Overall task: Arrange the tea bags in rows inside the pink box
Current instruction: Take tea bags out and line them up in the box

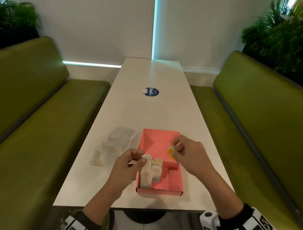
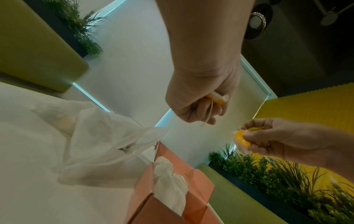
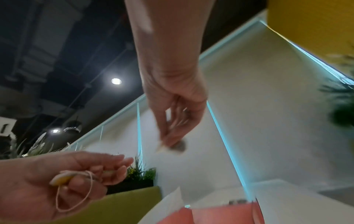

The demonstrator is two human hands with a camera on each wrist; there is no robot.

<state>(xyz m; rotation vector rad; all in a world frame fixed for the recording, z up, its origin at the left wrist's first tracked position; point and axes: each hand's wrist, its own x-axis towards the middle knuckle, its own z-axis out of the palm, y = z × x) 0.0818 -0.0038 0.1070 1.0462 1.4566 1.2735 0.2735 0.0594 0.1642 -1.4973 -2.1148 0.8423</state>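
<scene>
left hand [image 1: 127, 163] pinching tea bag [image 1: 147, 158], right hand [image 1: 189, 154] pinching yellow tag [image 1: 170, 151], pink box [image 1: 158, 190]

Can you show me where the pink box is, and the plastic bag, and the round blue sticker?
pink box [image 1: 159, 191]: head view, near front wall.
plastic bag [image 1: 111, 146]: head view, crumpled middle.
round blue sticker [image 1: 152, 92]: head view, its centre.
</scene>
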